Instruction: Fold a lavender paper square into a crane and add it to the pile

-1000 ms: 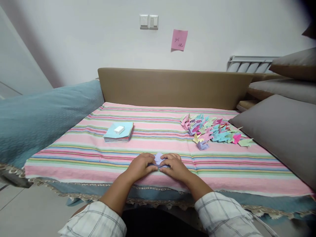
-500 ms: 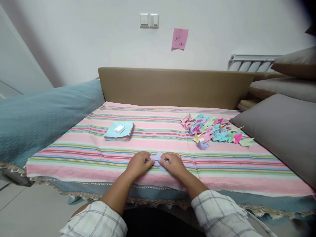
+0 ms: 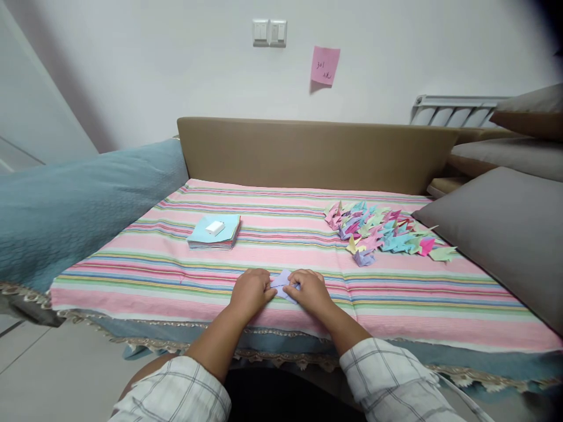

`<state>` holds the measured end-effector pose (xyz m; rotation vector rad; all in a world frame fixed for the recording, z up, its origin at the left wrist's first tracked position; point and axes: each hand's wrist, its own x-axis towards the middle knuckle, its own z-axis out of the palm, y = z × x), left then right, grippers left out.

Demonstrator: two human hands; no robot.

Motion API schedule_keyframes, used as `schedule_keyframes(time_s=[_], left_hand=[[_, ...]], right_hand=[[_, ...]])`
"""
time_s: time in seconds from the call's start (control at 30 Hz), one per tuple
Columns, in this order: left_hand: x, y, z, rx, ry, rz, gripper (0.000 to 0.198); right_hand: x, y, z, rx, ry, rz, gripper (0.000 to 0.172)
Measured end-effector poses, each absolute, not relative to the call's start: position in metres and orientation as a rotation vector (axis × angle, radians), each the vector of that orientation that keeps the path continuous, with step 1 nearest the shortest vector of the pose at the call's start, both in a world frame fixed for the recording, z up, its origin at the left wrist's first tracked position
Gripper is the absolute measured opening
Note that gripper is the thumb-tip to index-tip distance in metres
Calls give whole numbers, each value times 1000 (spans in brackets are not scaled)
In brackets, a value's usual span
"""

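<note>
A small piece of folded lilac paper [image 3: 281,282] lies low over the striped cloth [image 3: 145,275], between my two hands. Thumb and fingers of my left hand [image 3: 253,291] pinch its left end. At its right side my right hand [image 3: 309,291] pinches it the same way, thumb on top. The fingers cover both ends of the paper, so its full shape is hidden. Beyond my right hand is a heap of folded paper cranes [image 3: 387,233] in many colours. A stack of square paper [image 3: 229,234] with a white eraser-like block [image 3: 215,227] on top sits beyond my left hand.
A brown backrest [image 3: 308,153] runs along the far side, below a wall with light switches [image 3: 269,33] and a pink sticky note [image 3: 325,65]. Grey cushions [image 3: 505,217] crowd the right edge. On the left stands a blue covered armrest [image 3: 97,199].
The camera view has shifted slightly. My left thumb has moved a little to the left along the lilac paper, showing more of its middle. Both hands still pinch it.
</note>
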<state>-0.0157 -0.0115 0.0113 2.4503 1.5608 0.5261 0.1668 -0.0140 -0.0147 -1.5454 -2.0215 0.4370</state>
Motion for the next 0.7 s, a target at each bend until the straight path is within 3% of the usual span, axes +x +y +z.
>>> schedule_keyframes(time_s=[0.7], left_hand=[[-24,-18,16,2439,1628,418,7]], right_hand=[[167,-16,-15,-1517,-2019,474,7]])
